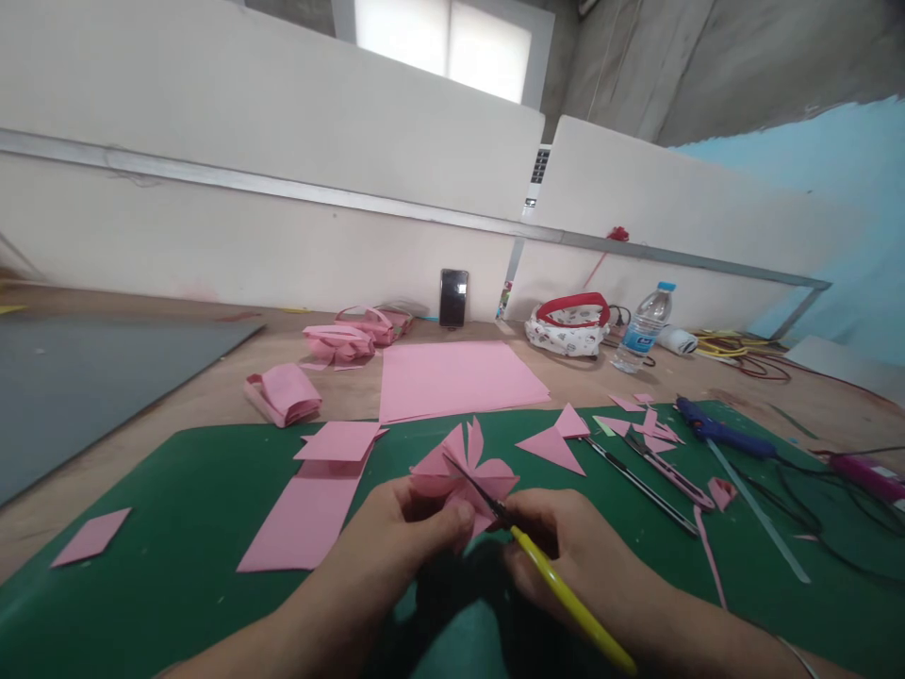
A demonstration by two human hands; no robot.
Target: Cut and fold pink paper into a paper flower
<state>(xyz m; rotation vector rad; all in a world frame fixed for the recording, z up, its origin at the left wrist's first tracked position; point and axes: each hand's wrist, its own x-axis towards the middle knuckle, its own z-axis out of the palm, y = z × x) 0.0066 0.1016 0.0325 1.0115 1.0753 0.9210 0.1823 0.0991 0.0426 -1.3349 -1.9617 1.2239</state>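
Observation:
Pink paper petals form a flower [487,471] above the green cutting mat [190,528]. My left hand [417,528] pinches it from the left, thumb on the front of the paper. Yellow-handled scissors [566,589] are in my right hand [558,538], seen edge-on, with dark pointed blades lying across the petals. Some right-hand fingers are hidden behind the handle and beside the flower. On the mat left of my hands lie a pink paper strip [297,519] with a folded square piece [339,440] at its top, and a small pink square [91,538].
Pink sheets [459,377] lie behind the mat, near folded pink paper pieces [283,393]. Rightward are paper scraps [555,443], a pen [640,486], a utility knife [671,471], a blue glue gun [725,429] and cables. A phone [453,298], pouch [569,325] and bottle [643,327] stand at the back.

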